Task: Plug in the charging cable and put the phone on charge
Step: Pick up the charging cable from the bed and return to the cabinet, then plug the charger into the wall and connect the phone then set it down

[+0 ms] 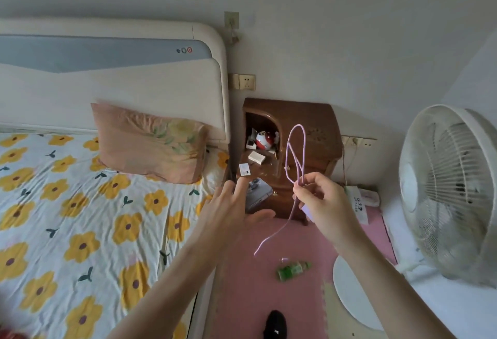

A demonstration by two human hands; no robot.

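My right hand (321, 198) is closed on a lilac charging cable (295, 150); a loop stands up above the fingers and a loose end hangs down toward the floor. A lilac plug piece shows under the palm. The phone (258, 193) lies face down on the brown nightstand (309, 118). My left hand (234, 212) hovers with fingers spread just left of the phone, partly covering it. A white wall socket (247, 82) sits above the nightstand, beside the headboard. A power strip (359, 141) runs along the wall to the nightstand's right.
The bed with a flowered sheet (80, 217) and a pink pillow (150, 142) fills the left. A white fan (451, 193) stands at right. A green bottle (293, 270) lies on the pink floor mat. Small boxes and a red-white ball (265, 139) clutter the nightstand.
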